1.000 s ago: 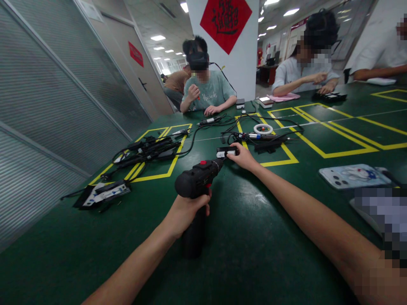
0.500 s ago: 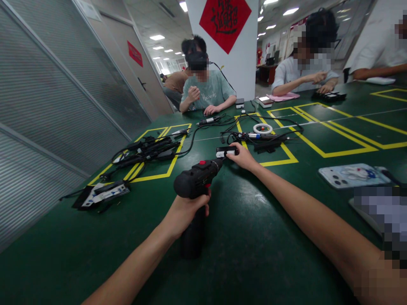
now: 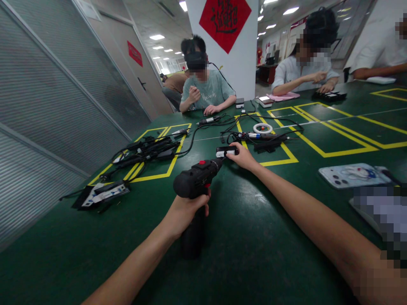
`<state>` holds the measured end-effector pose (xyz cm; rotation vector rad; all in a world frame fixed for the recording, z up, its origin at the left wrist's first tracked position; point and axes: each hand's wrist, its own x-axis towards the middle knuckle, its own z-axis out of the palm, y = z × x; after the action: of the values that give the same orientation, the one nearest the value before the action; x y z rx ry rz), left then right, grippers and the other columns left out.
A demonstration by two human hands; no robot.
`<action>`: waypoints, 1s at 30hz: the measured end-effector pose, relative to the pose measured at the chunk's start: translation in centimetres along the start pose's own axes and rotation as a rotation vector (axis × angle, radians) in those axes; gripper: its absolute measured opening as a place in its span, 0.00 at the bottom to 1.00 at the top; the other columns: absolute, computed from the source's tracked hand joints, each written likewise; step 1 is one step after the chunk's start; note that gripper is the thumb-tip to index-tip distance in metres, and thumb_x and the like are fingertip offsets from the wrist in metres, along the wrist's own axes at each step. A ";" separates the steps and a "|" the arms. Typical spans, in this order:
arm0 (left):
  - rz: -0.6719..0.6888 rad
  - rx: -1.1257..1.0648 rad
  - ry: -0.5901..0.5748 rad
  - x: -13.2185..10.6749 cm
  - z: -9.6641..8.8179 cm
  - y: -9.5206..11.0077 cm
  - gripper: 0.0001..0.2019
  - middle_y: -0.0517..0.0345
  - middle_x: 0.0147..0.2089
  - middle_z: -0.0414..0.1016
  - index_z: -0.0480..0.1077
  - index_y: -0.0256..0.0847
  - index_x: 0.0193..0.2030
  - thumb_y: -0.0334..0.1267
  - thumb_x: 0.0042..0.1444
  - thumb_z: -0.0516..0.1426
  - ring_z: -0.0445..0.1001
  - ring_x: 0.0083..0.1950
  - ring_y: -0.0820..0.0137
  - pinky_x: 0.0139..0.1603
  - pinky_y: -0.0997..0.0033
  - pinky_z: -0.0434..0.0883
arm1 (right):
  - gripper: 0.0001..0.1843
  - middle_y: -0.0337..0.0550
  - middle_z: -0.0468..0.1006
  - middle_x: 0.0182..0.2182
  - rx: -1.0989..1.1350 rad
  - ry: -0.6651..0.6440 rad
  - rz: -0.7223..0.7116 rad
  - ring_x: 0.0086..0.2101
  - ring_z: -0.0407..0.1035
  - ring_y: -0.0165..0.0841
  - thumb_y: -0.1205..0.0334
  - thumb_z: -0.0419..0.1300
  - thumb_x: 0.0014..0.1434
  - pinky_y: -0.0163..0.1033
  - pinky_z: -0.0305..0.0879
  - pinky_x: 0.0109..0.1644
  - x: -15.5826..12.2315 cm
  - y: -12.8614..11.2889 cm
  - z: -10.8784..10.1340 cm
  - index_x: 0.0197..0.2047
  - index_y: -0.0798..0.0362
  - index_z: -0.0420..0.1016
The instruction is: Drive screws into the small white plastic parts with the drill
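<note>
My left hand (image 3: 187,214) is wrapped round the grip of a black cordless drill (image 3: 195,180) with red buttons. Its chuck points away from me, up and to the right. The bit's tip meets or nearly meets a small black-and-white box-shaped part (image 3: 225,153); I cannot tell if they touch. My right hand (image 3: 240,156) grips that part by its right end, fingers closed, low over the green table (image 3: 254,237). What the part is cannot be made out.
Black cables and devices (image 3: 149,150) lie at the left, with a black-and-white device (image 3: 108,192) nearer. A white tape ring (image 3: 262,128) and a pen-like tool (image 3: 263,137) lie beyond my right hand. A phone (image 3: 352,175) rests at the right. Co-workers sit across the table.
My hands, the drill and the small part stay practically still. Across the table, a co-worker's head has shifted slightly.
</note>
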<state>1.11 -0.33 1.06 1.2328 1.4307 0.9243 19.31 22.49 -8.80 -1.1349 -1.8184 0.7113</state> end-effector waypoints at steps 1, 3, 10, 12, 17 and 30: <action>0.002 -0.006 0.001 0.0 0.0 0.0 0.07 0.61 0.32 0.71 0.69 0.37 0.38 0.35 0.53 0.59 0.71 0.25 0.73 0.30 0.70 0.66 | 0.25 0.42 0.78 0.41 0.002 -0.001 0.001 0.38 0.71 0.36 0.54 0.64 0.52 0.41 0.68 0.45 0.0 0.0 0.0 0.54 0.50 0.72; 0.014 -0.021 0.003 0.1 0.0 -0.1 0.08 0.60 0.34 0.71 0.69 0.37 0.39 0.35 0.52 0.59 0.70 0.25 0.73 0.30 0.70 0.67 | 0.25 0.42 0.78 0.41 0.007 -0.002 0.002 0.38 0.71 0.36 0.54 0.64 0.52 0.41 0.68 0.45 0.0 0.0 0.0 0.54 0.50 0.72; 0.012 -0.021 0.000 0.1 -0.1 -0.3 0.07 0.61 0.34 0.71 0.70 0.38 0.39 0.36 0.53 0.60 0.71 0.25 0.73 0.31 0.70 0.66 | 0.24 0.42 0.77 0.40 0.011 0.007 -0.010 0.38 0.71 0.36 0.54 0.64 0.52 0.41 0.68 0.45 0.0 0.1 0.1 0.53 0.50 0.72; 0.012 -0.030 -0.002 0.1 -0.1 -0.3 0.08 0.60 0.34 0.71 0.70 0.38 0.39 0.35 0.52 0.60 0.71 0.25 0.73 0.31 0.70 0.66 | 0.25 0.42 0.77 0.40 0.017 0.005 -0.014 0.38 0.71 0.36 0.54 0.64 0.52 0.41 0.68 0.45 0.1 0.2 0.2 0.53 0.50 0.72; 0.020 -0.021 0.002 0.1 -0.1 -0.3 0.08 0.59 0.35 0.72 0.70 0.37 0.40 0.35 0.53 0.60 0.71 0.25 0.73 0.31 0.69 0.66 | 0.25 0.42 0.77 0.41 0.022 0.004 -0.014 0.38 0.71 0.36 0.54 0.64 0.52 0.41 0.68 0.45 0.1 0.3 0.2 0.53 0.50 0.72; 0.014 -0.043 0.008 0.1 0.0 -0.2 0.07 0.61 0.33 0.71 0.70 0.37 0.39 0.34 0.52 0.59 0.71 0.24 0.73 0.30 0.70 0.66 | 0.24 0.42 0.77 0.40 0.026 0.011 -0.015 0.38 0.71 0.36 0.53 0.64 0.52 0.41 0.68 0.45 0.2 0.6 0.3 0.52 0.50 0.72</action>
<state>1.08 -0.23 0.86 1.2096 1.4029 0.9656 19.24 22.91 -9.36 -1.1047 -1.8021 0.7167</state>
